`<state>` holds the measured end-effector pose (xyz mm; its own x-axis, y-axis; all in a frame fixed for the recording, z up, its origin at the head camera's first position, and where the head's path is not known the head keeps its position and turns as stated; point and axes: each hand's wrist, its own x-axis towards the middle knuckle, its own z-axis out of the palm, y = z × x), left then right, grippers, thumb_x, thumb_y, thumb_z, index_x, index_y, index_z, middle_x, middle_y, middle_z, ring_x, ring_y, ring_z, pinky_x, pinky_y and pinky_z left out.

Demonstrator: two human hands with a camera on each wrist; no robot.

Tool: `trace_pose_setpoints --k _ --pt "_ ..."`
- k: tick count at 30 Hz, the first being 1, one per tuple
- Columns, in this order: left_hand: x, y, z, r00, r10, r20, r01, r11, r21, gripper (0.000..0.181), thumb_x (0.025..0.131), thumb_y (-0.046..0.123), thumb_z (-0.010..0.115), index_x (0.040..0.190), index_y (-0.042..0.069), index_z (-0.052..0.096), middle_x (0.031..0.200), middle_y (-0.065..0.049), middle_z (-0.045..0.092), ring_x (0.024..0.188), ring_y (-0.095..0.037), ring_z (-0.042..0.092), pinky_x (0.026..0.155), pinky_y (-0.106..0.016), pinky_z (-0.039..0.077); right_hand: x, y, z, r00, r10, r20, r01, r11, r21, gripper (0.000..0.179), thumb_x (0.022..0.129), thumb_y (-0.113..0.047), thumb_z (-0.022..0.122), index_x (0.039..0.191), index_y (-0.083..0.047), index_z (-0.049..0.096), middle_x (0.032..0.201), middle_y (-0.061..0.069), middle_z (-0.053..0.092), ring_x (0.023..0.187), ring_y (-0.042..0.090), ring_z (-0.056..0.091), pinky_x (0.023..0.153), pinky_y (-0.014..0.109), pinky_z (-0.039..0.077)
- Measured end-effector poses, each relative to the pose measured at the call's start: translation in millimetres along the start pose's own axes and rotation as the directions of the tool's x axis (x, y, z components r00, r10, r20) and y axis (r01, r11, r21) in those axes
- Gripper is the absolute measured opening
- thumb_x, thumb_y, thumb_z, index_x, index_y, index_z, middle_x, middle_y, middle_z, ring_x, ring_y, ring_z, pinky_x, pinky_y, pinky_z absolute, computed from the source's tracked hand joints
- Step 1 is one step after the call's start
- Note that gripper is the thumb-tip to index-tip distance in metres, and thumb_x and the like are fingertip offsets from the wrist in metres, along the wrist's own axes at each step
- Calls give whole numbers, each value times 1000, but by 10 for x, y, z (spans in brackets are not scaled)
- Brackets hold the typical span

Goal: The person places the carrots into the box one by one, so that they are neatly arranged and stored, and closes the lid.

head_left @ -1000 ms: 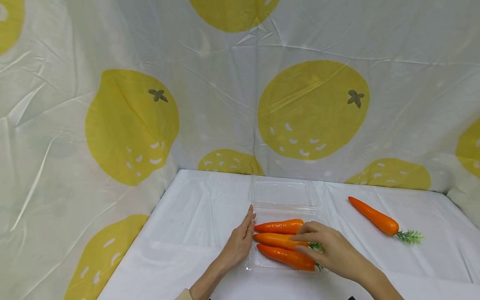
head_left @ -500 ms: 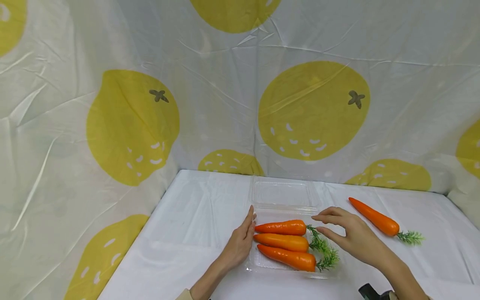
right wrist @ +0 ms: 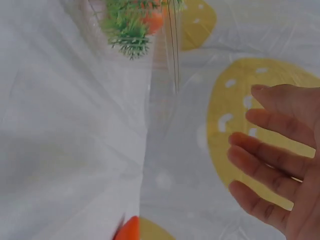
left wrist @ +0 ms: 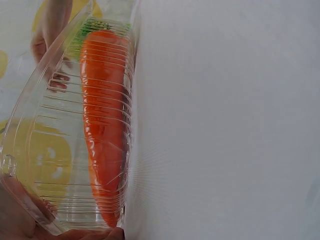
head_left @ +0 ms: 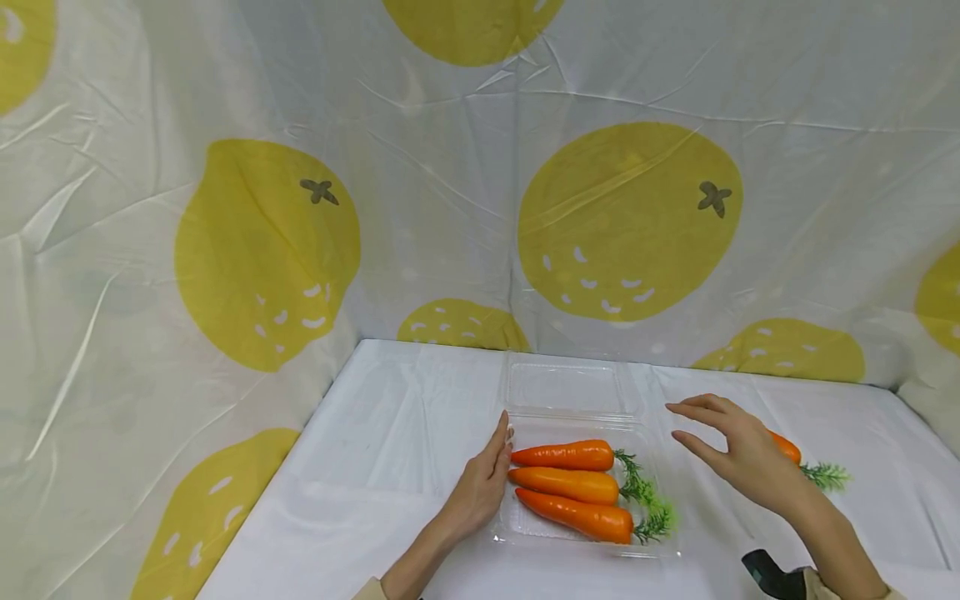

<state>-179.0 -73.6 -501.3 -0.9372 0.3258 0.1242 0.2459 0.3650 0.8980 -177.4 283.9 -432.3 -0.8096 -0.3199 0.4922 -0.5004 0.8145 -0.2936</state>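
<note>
Three orange carrots with green tops, the back one (head_left: 566, 455), the middle one (head_left: 564, 484) and the front one (head_left: 573, 516), lie side by side in a clear plastic clamshell container (head_left: 585, 544), tips to the left. My left hand (head_left: 476, 493) rests against the container's left wall with fingers extended. Through its ribbed side the left wrist view shows the front carrot (left wrist: 105, 110). Right of the container, my right hand (head_left: 753, 458) is held in the air, fingers spread and holding nothing. It partly hides a fourth carrot (head_left: 784, 448) on the table.
The container's lid (head_left: 564, 387) lies folded back behind it. A white cloth covers the table (head_left: 405, 417). A curtain printed with yellow lemons (head_left: 630, 221) rises behind and to the left.
My right hand has drawn away from the carrots in the container and moved right, in front of the loose carrot. The left hand has stayed at the container's side.
</note>
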Motion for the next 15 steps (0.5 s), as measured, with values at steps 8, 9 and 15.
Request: trace_pose_setpoints --k 8,9,15 --pt "-12 18 -6 1000 -1 3 2 1000 -11 57 114 18 36 166 7 15 161 -27 39 147 -43 43 120 -59 32 -44 231 -78 993 113 30 -112 993 -32 41 92 -18 79 130 -6 70 124 17 67 112 43 62 83 68 54" --pt "-12 20 -6 1000 -1 3 1 1000 -12 57 114 18 36 166 7 15 161 -27 39 147 -43 44 120 -60 32 -49 259 -88 992 124 40 -122 992 -33 42 93 -19 78 131 -4 69 124 19 67 112 45 62 82 70 54" --pt "-2 4 -3 1000 1 8 -1 1000 -18 57 114 17 35 167 8 14 162 -27 37 148 -43 43 120 -58 32 -64 398 -136 965 236 114 -232 971 -55 50 97 -28 73 138 -2 63 135 29 60 120 54 54 88 78 47"
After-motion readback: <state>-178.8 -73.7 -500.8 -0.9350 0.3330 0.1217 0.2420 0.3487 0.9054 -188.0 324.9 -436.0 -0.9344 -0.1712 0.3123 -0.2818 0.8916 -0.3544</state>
